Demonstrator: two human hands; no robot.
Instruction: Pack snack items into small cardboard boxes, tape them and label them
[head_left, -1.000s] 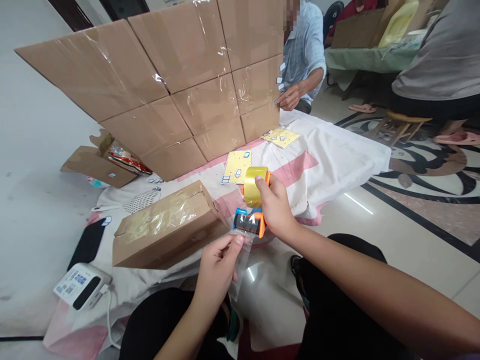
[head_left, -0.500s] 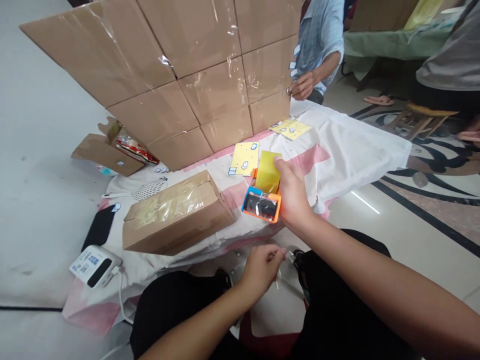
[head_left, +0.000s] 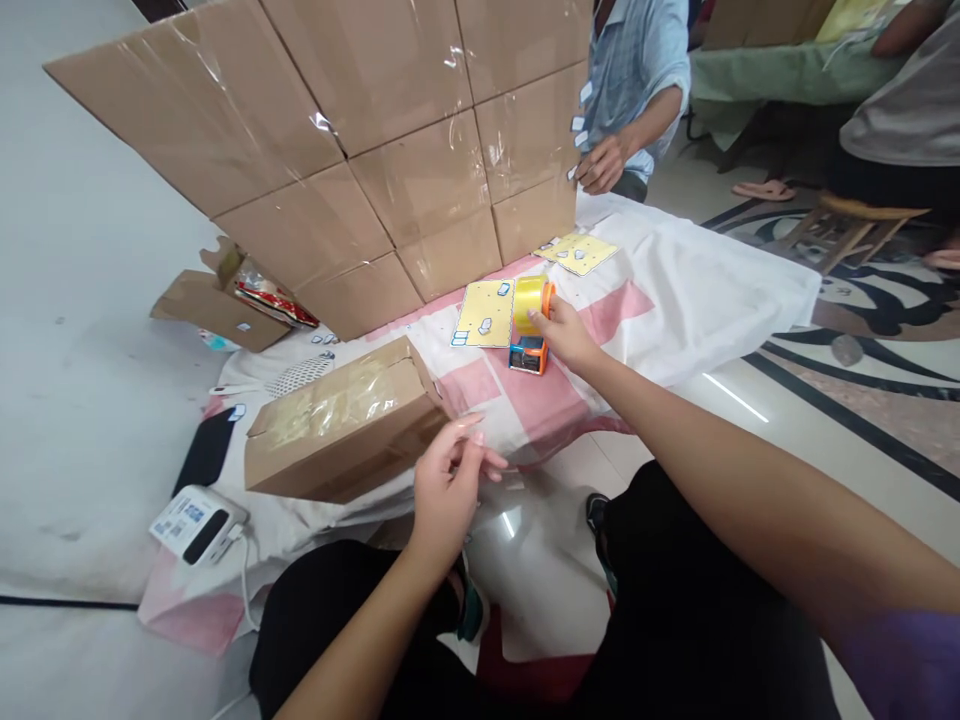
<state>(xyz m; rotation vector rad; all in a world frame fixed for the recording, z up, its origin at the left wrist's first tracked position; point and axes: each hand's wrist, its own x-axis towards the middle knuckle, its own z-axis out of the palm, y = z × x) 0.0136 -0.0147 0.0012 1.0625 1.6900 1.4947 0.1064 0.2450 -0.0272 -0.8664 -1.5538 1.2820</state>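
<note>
My right hand (head_left: 562, 333) is stretched forward and grips an orange and blue tape dispenser (head_left: 531, 322) with a yellow tape roll, which rests on the pink and white cloth (head_left: 675, 290). My left hand (head_left: 450, 480) hovers lower, just right of a small brown cardboard box (head_left: 337, 425) wrapped in clear tape. Its fingers pinch a strip of clear tape (head_left: 510, 478) that is barely visible. A yellow sticker sheet (head_left: 480, 315) lies just left of the dispenser.
A large wall of taped cardboard boxes (head_left: 360, 150) stands behind the cloth. Another person's hand (head_left: 600, 165) touches its right edge. A second sticker sheet (head_left: 577, 252), an open box with packets (head_left: 225, 300), a white device with a cable (head_left: 196, 520) and a black object (head_left: 206, 450) lie around.
My right hand carried the tape dispenser forward and set it on the cloth beside the yellow sheet. My left hand rose back up next to the small box with the clear tape.
</note>
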